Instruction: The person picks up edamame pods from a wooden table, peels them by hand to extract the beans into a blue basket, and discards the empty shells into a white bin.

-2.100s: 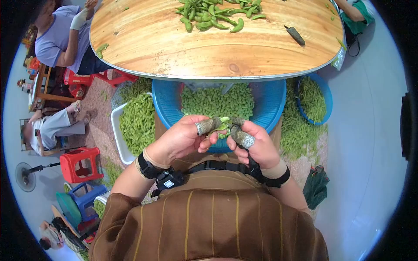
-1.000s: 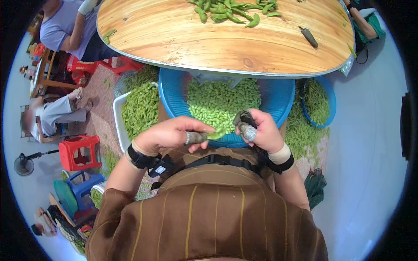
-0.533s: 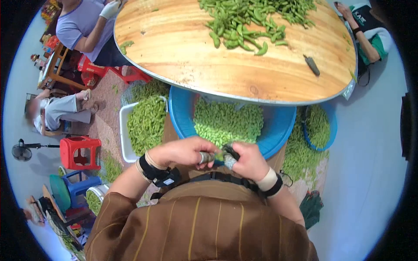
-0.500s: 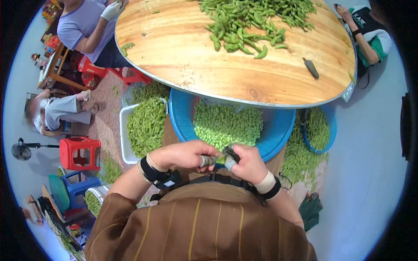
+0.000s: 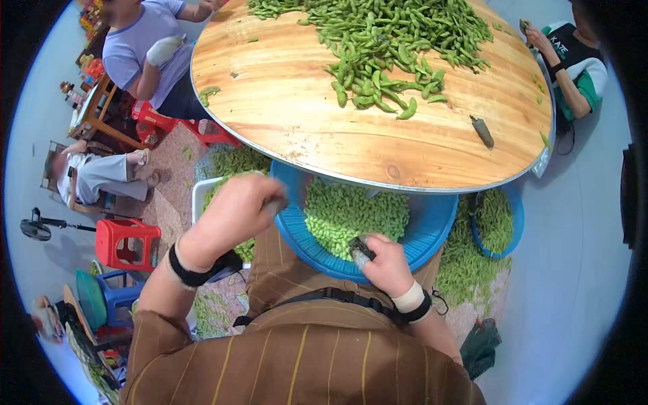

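My left hand (image 5: 236,212) is over the white basin (image 5: 198,199) of green pods, left of the blue tub. Its fingers are curled and smeared by motion, with a grey wrap at one fingertip; whether anything is in them is hidden. Closed round a small dark tool (image 5: 362,244), my right hand (image 5: 387,265) is over the near edge of the blue tub (image 5: 304,248). Silvery wrapping covers its thumb. Pale green shelled beans (image 5: 347,216) lie in that tub.
A round wooden table (image 5: 283,101) overhangs the tub and bears heaped edamame pods (image 5: 405,40) and another small dark tool (image 5: 482,131). More pods (image 5: 466,250) lie on the floor at right. Co-workers sit at the table's left and right; a red stool (image 5: 125,243) stands at left.
My left hand has moved up and left, away from my right hand, to above the white basin. The green pod between both hands no longer shows. My right hand has shifted slightly right.
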`<state>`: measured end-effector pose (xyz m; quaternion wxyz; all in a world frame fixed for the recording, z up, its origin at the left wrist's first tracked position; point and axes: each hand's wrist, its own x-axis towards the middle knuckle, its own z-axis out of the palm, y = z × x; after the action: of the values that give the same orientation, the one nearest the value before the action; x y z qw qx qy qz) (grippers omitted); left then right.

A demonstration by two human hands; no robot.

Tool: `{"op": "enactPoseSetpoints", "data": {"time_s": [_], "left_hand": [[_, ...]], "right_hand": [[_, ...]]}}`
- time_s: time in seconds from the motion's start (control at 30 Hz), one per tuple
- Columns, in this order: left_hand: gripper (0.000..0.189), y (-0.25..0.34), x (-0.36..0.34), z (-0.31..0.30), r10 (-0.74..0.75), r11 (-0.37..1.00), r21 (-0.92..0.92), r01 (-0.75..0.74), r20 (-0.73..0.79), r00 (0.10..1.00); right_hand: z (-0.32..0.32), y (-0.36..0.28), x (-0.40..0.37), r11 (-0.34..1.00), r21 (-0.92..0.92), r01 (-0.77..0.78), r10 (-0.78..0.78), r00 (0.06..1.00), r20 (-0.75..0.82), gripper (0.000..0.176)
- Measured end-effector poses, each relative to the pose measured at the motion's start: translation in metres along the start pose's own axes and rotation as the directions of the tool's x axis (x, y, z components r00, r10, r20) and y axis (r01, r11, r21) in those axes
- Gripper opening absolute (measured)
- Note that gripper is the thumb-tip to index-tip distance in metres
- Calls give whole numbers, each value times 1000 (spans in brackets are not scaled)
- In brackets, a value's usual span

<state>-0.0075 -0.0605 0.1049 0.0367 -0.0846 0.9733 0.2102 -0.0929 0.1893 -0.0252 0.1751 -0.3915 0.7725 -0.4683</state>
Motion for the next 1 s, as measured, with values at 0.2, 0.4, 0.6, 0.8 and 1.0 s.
{"op": "enactPoseSetpoints", "data": {"time_s": [0.2,0.4,0.6,0.8,1.0], "left_hand": [[18,33,108,12,-3,989,131,72,-461,888],[21,26,151,10,-202,953,142,268,-361,910],[15,2,121,6,-286,862,253,439,-474,833],[12,-9,94,-9,-265,962,-174,213,-382,885],[10,44,45,21,7,556,-780,287,350,937]], "right_hand": [[-9,-2,-12,996,-40,-79,81,995,51,18],[-10,7,-31,980,-17,-199,200,980,21,15],[-1,15,-29,984,40,-174,173,984,32,16],[-6,1,-23,972,117,-204,203,979,20,18],[-41,-42,7,594,758,-270,384,923,28,11]]}}
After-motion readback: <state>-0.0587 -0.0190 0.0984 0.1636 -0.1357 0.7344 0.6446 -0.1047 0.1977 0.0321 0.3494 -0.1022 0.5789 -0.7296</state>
